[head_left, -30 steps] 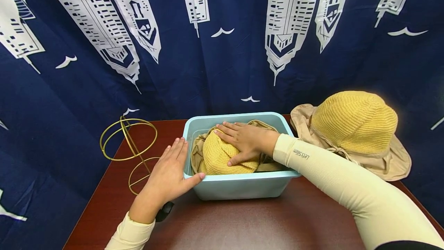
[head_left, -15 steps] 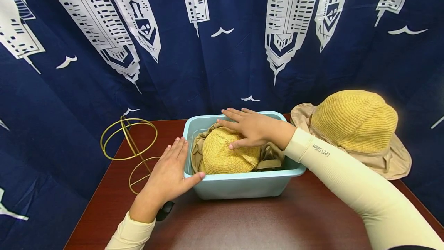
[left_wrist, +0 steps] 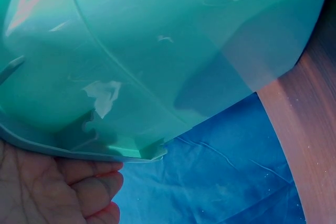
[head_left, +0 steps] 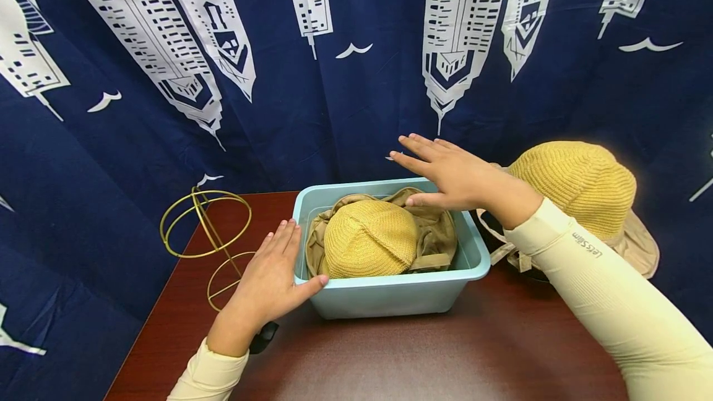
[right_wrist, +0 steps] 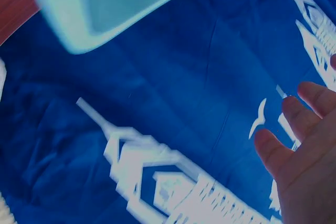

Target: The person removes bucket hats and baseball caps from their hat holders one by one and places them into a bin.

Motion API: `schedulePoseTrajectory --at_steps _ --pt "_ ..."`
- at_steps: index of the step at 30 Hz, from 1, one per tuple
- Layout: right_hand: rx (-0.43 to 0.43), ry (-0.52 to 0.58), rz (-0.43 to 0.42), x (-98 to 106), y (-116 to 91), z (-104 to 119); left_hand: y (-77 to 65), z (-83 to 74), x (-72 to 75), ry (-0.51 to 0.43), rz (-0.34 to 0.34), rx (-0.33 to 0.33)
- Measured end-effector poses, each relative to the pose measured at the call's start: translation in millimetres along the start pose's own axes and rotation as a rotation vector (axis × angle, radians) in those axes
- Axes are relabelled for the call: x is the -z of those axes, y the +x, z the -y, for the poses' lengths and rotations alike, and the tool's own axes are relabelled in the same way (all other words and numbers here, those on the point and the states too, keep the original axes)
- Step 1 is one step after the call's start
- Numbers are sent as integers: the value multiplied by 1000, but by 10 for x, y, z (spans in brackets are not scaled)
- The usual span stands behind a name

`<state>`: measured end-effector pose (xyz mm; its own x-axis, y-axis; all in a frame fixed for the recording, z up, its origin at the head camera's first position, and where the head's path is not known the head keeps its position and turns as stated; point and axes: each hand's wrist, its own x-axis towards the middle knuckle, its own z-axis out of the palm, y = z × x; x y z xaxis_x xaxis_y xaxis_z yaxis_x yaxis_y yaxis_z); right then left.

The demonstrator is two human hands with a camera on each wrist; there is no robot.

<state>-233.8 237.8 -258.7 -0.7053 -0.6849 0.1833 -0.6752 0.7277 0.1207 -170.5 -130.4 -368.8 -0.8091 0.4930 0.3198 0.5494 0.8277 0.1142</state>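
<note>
A yellow knit hat point(head_left: 367, 240) with a beige fabric brim lies crown up inside a light blue plastic basin point(head_left: 390, 296). My left hand point(head_left: 273, 274) rests with straight fingers against the basin's left rim, its thumb over the near left corner. From below, the left wrist view shows those fingers point(left_wrist: 94, 182) along the rim's underside. Above the basin's right end my right hand point(head_left: 459, 175) is raised, fingers spread and holding nothing. A second yellow hat point(head_left: 579, 187) with a beige brim and tie sits to the right, partly hidden behind my right wrist.
A gold wire stand point(head_left: 211, 228) with round hoops stands left of the basin, near the table's left edge. Behind the reddish-brown table point(head_left: 390, 357) hangs a navy curtain point(head_left: 367, 98) printed with white buildings and birds.
My right hand has lifted off the hat in the basin and moved right and up, towards the second hat. That hat's tie and brim have shifted slightly. My left hand stays put.
</note>
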Motion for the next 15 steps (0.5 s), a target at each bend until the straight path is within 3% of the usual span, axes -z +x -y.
schedulePoseTrajectory --at_steps 15 --pt "-158 -116 -239 75 -1052 -602 1 -7 17 22 8 -11"
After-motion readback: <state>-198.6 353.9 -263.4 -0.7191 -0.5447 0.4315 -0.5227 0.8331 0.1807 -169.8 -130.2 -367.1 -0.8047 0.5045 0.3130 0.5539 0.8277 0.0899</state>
